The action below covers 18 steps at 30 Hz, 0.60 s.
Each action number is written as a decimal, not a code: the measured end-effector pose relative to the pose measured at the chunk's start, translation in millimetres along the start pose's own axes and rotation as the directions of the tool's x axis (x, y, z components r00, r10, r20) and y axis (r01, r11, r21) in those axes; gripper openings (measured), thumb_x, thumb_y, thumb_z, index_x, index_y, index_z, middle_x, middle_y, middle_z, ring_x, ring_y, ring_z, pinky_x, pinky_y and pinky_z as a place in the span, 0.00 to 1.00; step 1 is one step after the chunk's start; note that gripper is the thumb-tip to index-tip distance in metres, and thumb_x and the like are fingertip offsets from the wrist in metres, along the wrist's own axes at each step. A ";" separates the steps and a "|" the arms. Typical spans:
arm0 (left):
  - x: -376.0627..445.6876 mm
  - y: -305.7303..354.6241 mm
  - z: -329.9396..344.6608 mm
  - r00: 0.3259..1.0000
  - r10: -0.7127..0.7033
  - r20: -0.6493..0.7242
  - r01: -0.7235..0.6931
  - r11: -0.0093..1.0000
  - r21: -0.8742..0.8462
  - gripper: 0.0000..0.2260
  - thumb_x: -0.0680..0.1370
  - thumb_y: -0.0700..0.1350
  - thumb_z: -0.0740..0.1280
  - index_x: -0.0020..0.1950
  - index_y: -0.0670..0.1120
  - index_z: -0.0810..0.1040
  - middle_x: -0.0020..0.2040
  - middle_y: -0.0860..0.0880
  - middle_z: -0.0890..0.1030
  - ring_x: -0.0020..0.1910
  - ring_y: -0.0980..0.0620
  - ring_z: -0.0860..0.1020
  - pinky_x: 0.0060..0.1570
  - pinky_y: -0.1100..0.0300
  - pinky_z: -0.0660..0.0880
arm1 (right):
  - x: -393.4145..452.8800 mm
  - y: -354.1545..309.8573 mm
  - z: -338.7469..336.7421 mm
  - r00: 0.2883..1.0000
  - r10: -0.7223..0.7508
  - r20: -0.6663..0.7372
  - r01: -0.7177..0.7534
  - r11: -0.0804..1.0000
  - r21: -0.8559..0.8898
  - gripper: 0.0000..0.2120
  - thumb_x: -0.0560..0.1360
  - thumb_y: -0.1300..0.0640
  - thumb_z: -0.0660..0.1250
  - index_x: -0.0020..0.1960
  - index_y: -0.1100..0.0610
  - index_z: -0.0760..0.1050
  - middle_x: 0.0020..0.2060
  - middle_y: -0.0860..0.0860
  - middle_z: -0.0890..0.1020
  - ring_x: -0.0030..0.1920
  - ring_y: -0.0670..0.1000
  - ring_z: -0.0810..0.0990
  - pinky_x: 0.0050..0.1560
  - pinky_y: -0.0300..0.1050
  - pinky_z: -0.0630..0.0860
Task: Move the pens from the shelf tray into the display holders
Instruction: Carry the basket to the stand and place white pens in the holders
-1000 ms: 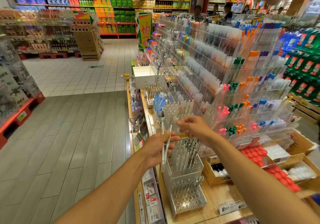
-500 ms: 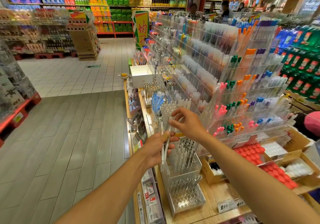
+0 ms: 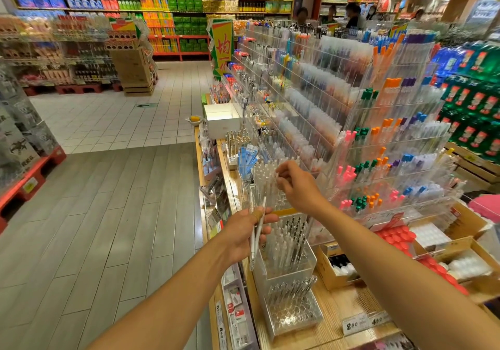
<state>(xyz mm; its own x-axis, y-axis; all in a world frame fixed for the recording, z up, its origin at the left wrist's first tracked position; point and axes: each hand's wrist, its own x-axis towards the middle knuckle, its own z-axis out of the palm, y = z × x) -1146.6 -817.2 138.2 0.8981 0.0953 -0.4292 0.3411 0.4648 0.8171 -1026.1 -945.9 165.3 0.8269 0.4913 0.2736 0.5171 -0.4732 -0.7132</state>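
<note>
While the left hand (image 3: 244, 234) grips 2 white pens (image 3: 257, 230) between thumb and curled fingers, just left of the clear pen box (image 3: 286, 263), the pens stand near upright, tips down, beside the box's near-left corner. Right hand (image 3: 297, 187) is raised above and behind the box, fingertips (image 3: 280, 172) pinched at the tops of clear pens (image 3: 263, 181) standing in the acrylic display holder (image 3: 270, 187); can't tell if it actually has hold of 1. More pens fill the box and the low clear tray (image 3: 293, 314) on the wooden shelf (image 3: 338, 306).
</note>
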 end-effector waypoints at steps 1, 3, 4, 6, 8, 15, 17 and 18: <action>-0.2 0.0 0.2 1.000 -0.001 0.000 0.001 1.000 -0.001 0.12 0.84 0.44 0.60 0.58 0.38 0.78 0.43 0.45 0.85 0.29 0.54 0.76 0.30 0.62 0.73 | 1.1 1.2 -0.4 1.000 -0.004 0.009 0.003 1.000 0.007 0.04 0.80 0.62 0.62 0.54 0.57 0.71 0.44 0.50 0.79 0.44 0.51 0.78 0.45 0.45 0.76; -0.3 0.1 0.4 1.000 -0.001 0.002 0.001 1.000 -0.008 0.12 0.84 0.44 0.60 0.57 0.38 0.79 0.42 0.45 0.85 0.29 0.53 0.76 0.30 0.62 0.73 | 3.5 4.8 -1.1 1.000 -0.015 0.018 0.015 1.000 0.003 0.03 0.80 0.62 0.63 0.52 0.55 0.72 0.42 0.48 0.78 0.42 0.47 0.76 0.43 0.41 0.73; 0.0 0.4 0.4 1.000 0.000 0.001 0.000 1.000 -0.012 0.12 0.84 0.44 0.60 0.57 0.38 0.79 0.42 0.45 0.85 0.29 0.53 0.76 0.30 0.62 0.73 | 4.9 6.9 -1.0 1.000 -0.020 0.012 0.020 1.000 -0.013 0.03 0.80 0.61 0.64 0.52 0.55 0.72 0.41 0.47 0.77 0.41 0.45 0.76 0.42 0.40 0.72; 0.5 0.4 0.3 1.000 0.001 0.001 -0.001 1.000 -0.012 0.12 0.84 0.45 0.61 0.57 0.38 0.79 0.42 0.45 0.85 0.29 0.53 0.76 0.30 0.62 0.73 | 6.0 8.6 0.0 1.000 -0.017 -0.024 0.016 0.998 -0.058 0.01 0.80 0.59 0.65 0.51 0.54 0.74 0.40 0.45 0.77 0.39 0.41 0.74 0.40 0.39 0.69; 1.1 0.2 1.0 1.000 0.000 0.003 0.000 1.000 -0.011 0.11 0.84 0.45 0.61 0.57 0.38 0.79 0.43 0.44 0.85 0.30 0.53 0.76 0.31 0.61 0.73 | 4.9 8.9 0.2 0.998 0.040 -0.053 -0.043 0.998 -0.050 0.02 0.79 0.56 0.67 0.50 0.53 0.74 0.40 0.45 0.77 0.39 0.42 0.75 0.39 0.39 0.69; 3.0 0.7 6.2 0.999 -0.004 0.043 0.005 1.000 -0.028 0.11 0.83 0.44 0.63 0.56 0.37 0.79 0.44 0.41 0.85 0.31 0.52 0.77 0.33 0.61 0.76 | -19.5 7.8 -7.7 0.848 0.173 0.501 -0.341 0.901 0.268 0.11 0.81 0.54 0.64 0.49 0.62 0.78 0.30 0.47 0.78 0.26 0.43 0.68 0.27 0.35 0.64; 2.8 0.5 8.5 0.999 -0.002 0.053 0.003 1.000 -0.015 0.12 0.82 0.45 0.64 0.56 0.37 0.80 0.43 0.42 0.85 0.32 0.53 0.77 0.33 0.62 0.76 | -23.6 6.8 -9.9 0.854 0.111 0.509 -0.295 0.908 0.298 0.11 0.81 0.55 0.64 0.49 0.62 0.79 0.30 0.47 0.76 0.27 0.43 0.66 0.28 0.35 0.62; 2.9 0.2 9.8 0.998 0.001 0.059 0.000 1.000 -0.007 0.12 0.82 0.45 0.64 0.55 0.37 0.80 0.43 0.42 0.85 0.32 0.53 0.77 0.33 0.62 0.76 | -24.9 6.8 -10.3 0.860 0.097 0.501 -0.280 0.910 0.305 0.10 0.81 0.55 0.64 0.48 0.60 0.80 0.31 0.47 0.75 0.28 0.43 0.66 0.29 0.36 0.63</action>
<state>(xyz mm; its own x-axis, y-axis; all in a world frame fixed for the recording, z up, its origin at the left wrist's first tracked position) -1141.2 -825.5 140.9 0.9132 0.0437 -0.4051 0.3387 0.4713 0.8143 -1040.8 -968.9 160.3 0.6503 0.7433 -0.1570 0.1722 -0.3455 -0.9225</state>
